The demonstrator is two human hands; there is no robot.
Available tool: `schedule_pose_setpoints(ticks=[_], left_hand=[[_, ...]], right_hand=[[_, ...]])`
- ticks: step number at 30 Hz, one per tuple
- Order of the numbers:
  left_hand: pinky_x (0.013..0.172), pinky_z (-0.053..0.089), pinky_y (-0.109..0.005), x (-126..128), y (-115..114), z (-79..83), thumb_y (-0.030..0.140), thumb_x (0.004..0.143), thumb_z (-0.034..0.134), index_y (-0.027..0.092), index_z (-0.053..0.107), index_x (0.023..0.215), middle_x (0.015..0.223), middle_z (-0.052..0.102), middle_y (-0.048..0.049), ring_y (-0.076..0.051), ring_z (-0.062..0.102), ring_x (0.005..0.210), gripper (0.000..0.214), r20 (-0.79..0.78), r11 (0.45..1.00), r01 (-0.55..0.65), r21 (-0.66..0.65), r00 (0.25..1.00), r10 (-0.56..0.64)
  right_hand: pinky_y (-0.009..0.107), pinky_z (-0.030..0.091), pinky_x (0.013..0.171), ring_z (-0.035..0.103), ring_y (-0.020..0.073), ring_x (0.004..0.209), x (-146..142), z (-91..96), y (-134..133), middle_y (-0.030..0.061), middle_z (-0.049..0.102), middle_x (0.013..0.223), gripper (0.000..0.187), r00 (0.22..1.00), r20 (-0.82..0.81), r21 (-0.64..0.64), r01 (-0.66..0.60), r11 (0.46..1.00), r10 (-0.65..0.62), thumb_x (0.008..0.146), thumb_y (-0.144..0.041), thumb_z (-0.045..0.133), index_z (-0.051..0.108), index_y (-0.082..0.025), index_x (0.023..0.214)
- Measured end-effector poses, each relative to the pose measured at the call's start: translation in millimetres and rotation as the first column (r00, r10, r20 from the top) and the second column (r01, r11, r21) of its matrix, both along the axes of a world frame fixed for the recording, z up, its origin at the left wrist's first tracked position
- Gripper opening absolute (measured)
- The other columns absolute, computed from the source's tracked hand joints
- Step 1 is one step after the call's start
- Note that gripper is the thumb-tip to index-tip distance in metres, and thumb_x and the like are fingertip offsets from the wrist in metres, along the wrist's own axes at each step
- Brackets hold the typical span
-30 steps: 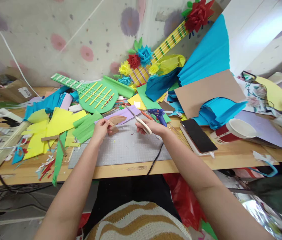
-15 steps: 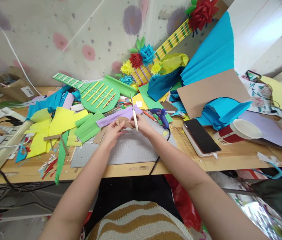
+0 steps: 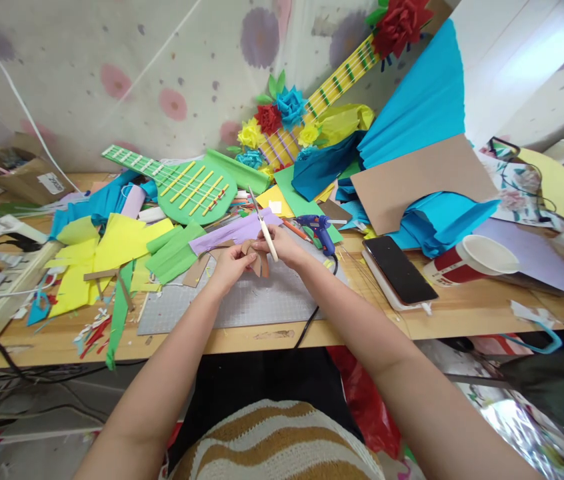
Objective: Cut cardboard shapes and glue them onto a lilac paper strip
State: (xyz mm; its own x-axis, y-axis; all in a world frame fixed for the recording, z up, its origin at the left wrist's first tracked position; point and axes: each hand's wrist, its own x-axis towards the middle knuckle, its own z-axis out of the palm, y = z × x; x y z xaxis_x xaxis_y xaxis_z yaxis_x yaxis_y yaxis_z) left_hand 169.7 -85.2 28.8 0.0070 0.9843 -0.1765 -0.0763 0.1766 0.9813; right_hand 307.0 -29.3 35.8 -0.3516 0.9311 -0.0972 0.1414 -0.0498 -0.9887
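flower-patterned wall [image 3: 202, 73] behind wooden table [image 3: 472, 308]

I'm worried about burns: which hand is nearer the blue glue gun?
Right: the right hand is just left of the blue glue gun; the left hand is farther left.

cardboard piece [image 3: 265, 267] matt; scissors [image 3: 265, 231] metal-bladed, smooth plastic-handled; phone [image 3: 400, 269] glossy; tabletop [image 3: 462, 315] wood.

The fingers of the left hand [image 3: 232, 268] and right hand [image 3: 282, 247] cover parts of the brown cardboard [image 3: 262, 267], leaving its full outline unclear, and the right hand hides some of the scissors [image 3: 269, 241]. The top edge crops the large red flower [image 3: 402, 28], which covers part of the yellow guitar [image 3: 339, 81]. Lettering on the cup [image 3: 455, 262] and the carton's label [image 3: 50, 183] is too small to read.
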Motion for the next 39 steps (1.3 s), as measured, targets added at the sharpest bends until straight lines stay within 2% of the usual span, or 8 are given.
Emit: schedule_pose_setpoints(ticks=[4, 11, 20, 26, 30, 32, 35, 39], left_hand=[[0.053, 0.043, -0.024, -5, 2, 3.2, 0.034, 0.057, 0.071, 0.015, 0.053, 0.061, 0.056, 0.057, 0.0014, -0.011, 0.052, 0.052, 0.026, -0.036, 0.992, 0.124, 0.008, 0.992, -0.124], [0.054, 0.040, -0.023, -13, 9, 6.2, 0.024, 0.059, 0.067, 0.015, 0.054, 0.060, 0.055, 0.057, 0.0012, -0.010, 0.052, 0.050, 0.016, -0.038, 0.980, 0.186, -0.068, 0.981, -0.189], [0.047, 0.041, -0.025, -31, 5, 8.0, 0.029, 0.053, 0.073, 0.016, 0.061, 0.051, 0.051, 0.059, -0.0033, -0.013, 0.052, 0.047, 0.018, -0.102, 0.886, 0.372, -0.278, 0.905, -0.412], [0.049, 0.043, -0.024, -42, 10, -11.5, 0.018, 0.046, 0.074, 0.019, 0.069, 0.075, 0.062, 0.063, -0.0001, -0.013, 0.054, 0.052, 0.030, -0.276, 0.992, 0.124, -0.022, 0.953, -0.126], [0.068, 0.047, -0.027, -36, 14, -6.6, 0.010, 0.046, 0.071, 0.020, 0.067, 0.092, 0.087, 0.065, -0.0043, -0.017, 0.059, 0.076, 0.047, -0.303, 0.977, -0.087, 0.192, 0.942, 0.144], [0.074, 0.046, -0.028, -29, 11, -0.4, 0.014, 0.051, 0.071, 0.020, 0.065, 0.097, 0.098, 0.064, -0.0061, -0.018, 0.058, 0.086, 0.047, -0.296, 0.967, -0.058, 0.248, 0.946, 0.133], [0.077, 0.046, -0.029, -16, 5, 3.9, 0.027, 0.061, 0.069, 0.018, 0.063, 0.096, 0.096, 0.064, -0.0058, -0.017, 0.058, 0.087, 0.037, -0.157, 0.971, 0.087, 0.221, 0.986, -0.053], [0.070, 0.047, -0.025, -9, 3, -0.1, 0.038, 0.064, 0.068, 0.017, 0.057, 0.080, 0.077, 0.061, 0.0003, -0.011, 0.058, 0.071, 0.029, -0.001, 0.983, 0.027, 0.184, 1.000, -0.027]], right_hand=[[0.023, 0.033, 0.053, 0.040, 0.0074, 0.056, 2, 3.6, -4, -0.0053, 0.045, 0.062, 0.043, 0.999, -0.041, -0.021, -0.001, 1.000, 0.000, 0.045, -0.037, 0.072, 0.045, -0.017, 0.071], [0.023, 0.033, 0.054, 0.040, 0.0071, 0.056, -4, 4.8, -6, -0.0058, 0.043, 0.062, 0.043, 0.995, -0.086, -0.036, 0.046, 0.998, -0.049, 0.044, -0.034, 0.071, 0.044, -0.017, 0.073], [0.024, 0.034, 0.054, 0.041, 0.0075, 0.056, 9, 4.7, 7, -0.0056, 0.044, 0.061, 0.043, 0.984, -0.104, -0.005, 0.142, 0.990, -0.142, 0.047, -0.038, 0.070, 0.043, -0.017, 0.073], [0.023, 0.035, 0.052, 0.045, 0.0079, 0.054, 19, 1.8, 9, -0.0043, 0.049, 0.058, 0.040, 0.999, -0.039, -0.005, -0.015, 1.000, 0.015, 0.048, -0.035, 0.074, 0.047, -0.016, 0.070], [0.023, 0.040, 0.053, 0.053, 0.0108, 0.056, 14, -8.5, 4, -0.0016, 0.055, 0.060, 0.036, 0.982, -0.165, -0.131, -0.110, 0.985, 0.087, 0.051, -0.030, 0.075, 0.049, -0.016, 0.070], [0.022, 0.041, 0.052, 0.053, 0.0097, 0.055, 12, -9.2, 3, -0.0014, 0.056, 0.060, 0.034, 0.958, -0.272, -0.204, -0.153, 0.967, 0.094, 0.052, -0.028, 0.076, 0.050, -0.015, 0.070], [0.019, 0.040, 0.050, 0.049, 0.0067, 0.051, 8, -7.2, 2, -0.0018, 0.055, 0.057, 0.031, 0.920, -0.374, -0.363, -0.257, 0.895, 0.113, 0.055, -0.027, 0.075, 0.050, -0.014, 0.067], [0.019, 0.039, 0.049, 0.048, 0.0070, 0.050, 7, -7.7, -4, -0.0001, 0.055, 0.057, 0.030, 0.900, -0.387, -0.430, -0.367, 0.825, 0.199, 0.067, -0.038, 0.068, 0.049, -0.015, 0.067]])
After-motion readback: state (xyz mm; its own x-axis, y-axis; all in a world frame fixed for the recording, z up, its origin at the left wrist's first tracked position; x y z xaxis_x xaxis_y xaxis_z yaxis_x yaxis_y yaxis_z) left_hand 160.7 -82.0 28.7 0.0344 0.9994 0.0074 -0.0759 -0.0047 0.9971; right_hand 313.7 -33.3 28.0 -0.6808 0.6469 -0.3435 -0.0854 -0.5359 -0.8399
